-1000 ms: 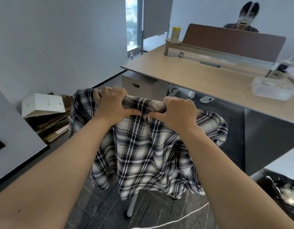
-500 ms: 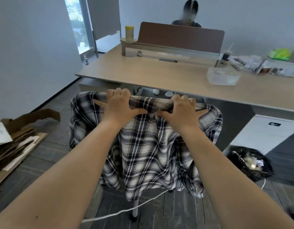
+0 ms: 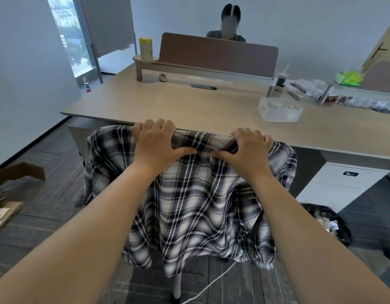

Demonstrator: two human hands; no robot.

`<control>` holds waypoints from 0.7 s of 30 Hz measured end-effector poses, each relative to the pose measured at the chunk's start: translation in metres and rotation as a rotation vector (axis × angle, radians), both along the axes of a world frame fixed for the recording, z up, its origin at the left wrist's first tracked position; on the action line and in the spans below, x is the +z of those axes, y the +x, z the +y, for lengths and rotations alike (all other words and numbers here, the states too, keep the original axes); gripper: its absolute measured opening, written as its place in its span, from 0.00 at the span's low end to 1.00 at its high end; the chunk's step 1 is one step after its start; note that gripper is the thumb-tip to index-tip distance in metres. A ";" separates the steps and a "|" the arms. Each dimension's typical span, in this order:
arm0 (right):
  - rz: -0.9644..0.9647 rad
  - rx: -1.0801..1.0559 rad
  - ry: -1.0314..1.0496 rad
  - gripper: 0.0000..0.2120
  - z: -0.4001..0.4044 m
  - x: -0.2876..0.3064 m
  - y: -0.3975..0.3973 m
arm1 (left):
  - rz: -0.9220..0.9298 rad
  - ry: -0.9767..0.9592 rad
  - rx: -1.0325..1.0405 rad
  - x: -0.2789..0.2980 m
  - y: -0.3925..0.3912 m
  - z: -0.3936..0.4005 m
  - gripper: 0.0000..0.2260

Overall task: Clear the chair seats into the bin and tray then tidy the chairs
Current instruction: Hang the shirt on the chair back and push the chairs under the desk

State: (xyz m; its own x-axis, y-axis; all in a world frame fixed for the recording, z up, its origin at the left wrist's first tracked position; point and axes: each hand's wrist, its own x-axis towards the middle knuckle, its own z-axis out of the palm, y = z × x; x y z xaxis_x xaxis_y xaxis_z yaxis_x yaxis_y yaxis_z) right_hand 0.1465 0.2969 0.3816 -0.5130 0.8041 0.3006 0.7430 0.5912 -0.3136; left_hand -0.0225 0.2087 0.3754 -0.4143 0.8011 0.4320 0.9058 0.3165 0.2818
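A chair stands in front of me with a plaid shirt (image 3: 189,207) draped over its backrest, which hides the back and the seat. Only one white chair leg (image 3: 177,286) shows below the cloth. My left hand (image 3: 159,143) and my right hand (image 3: 246,150) both grip the top of the backrest through the shirt, fingers curled over the far side. The chair's top edge sits right at the near edge of the wooden desk (image 3: 189,106). A clear plastic tray (image 3: 279,110) rests on the desk to the right. A black-lined bin (image 3: 328,222) with rubbish stands on the floor at the right.
A white drawer cabinet (image 3: 343,183) stands under the desk at the right. Flattened cardboard (image 3: 7,194) lies on the floor at the left. A white cable (image 3: 211,284) runs across the floor under the chair. A person sits behind the brown desk divider (image 3: 218,53). Clutter covers the desk's far right.
The chair and my view have turned to the right and moved toward the desk. The chair back now meets the desk edge. Both hands keep the same grip.
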 end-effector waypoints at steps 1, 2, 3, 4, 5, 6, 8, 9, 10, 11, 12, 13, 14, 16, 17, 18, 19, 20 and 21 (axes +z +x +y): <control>-0.004 -0.001 0.003 0.29 0.011 0.000 -0.004 | -0.001 -0.005 0.003 0.000 -0.004 0.011 0.29; -0.006 0.003 0.007 0.29 0.022 -0.001 -0.008 | -0.005 -0.009 0.005 0.001 -0.008 0.022 0.29; -0.004 0.006 0.009 0.28 0.034 -0.002 -0.013 | -0.010 -0.008 0.003 0.001 -0.012 0.032 0.29; -0.001 0.007 0.011 0.28 0.044 -0.003 -0.017 | -0.015 -0.006 -0.002 0.000 -0.017 0.043 0.29; -0.003 0.006 0.014 0.27 0.055 -0.004 -0.022 | -0.019 -0.009 -0.006 0.000 -0.022 0.054 0.29; -0.005 0.004 0.018 0.26 0.065 -0.005 -0.027 | -0.022 -0.016 -0.008 -0.001 -0.028 0.065 0.29; -0.002 0.005 0.023 0.24 0.085 -0.008 -0.038 | -0.029 -0.022 -0.008 -0.002 -0.041 0.086 0.29; 0.003 0.008 0.027 0.23 0.094 -0.009 -0.044 | -0.031 -0.019 -0.010 -0.002 -0.046 0.096 0.29; 0.002 0.007 0.034 0.21 0.103 -0.010 -0.049 | -0.030 -0.018 -0.013 -0.002 -0.052 0.105 0.29; -0.001 0.002 0.038 0.20 0.113 -0.010 -0.054 | -0.027 -0.017 -0.017 -0.002 -0.057 0.116 0.29; -0.003 -0.005 0.038 0.21 0.122 -0.009 -0.058 | -0.022 -0.019 -0.020 -0.002 -0.062 0.126 0.29; -0.004 -0.008 0.036 0.21 0.131 -0.009 -0.062 | -0.018 -0.020 -0.021 -0.003 -0.067 0.136 0.29; -0.001 -0.010 0.039 0.21 0.141 -0.009 -0.066 | -0.014 -0.014 -0.022 -0.003 -0.071 0.146 0.29; 0.005 -0.017 0.045 0.21 0.159 -0.009 -0.073 | -0.015 0.009 -0.029 -0.005 -0.079 0.164 0.29; 0.005 -0.026 0.043 0.21 0.167 -0.009 -0.076 | -0.016 0.019 -0.035 -0.005 -0.082 0.172 0.29; 0.002 -0.036 0.039 0.22 0.174 -0.008 -0.080 | -0.018 0.022 -0.041 -0.006 -0.085 0.180 0.29; -0.003 -0.046 0.038 0.22 0.181 -0.008 -0.084 | -0.020 0.021 -0.044 -0.006 -0.089 0.187 0.29; -0.008 -0.054 0.039 0.21 0.187 -0.009 -0.089 | -0.023 0.017 -0.047 -0.005 -0.093 0.193 0.29; -0.011 -0.061 0.042 0.21 0.192 -0.009 -0.093 | -0.027 0.013 -0.053 -0.004 -0.098 0.200 0.29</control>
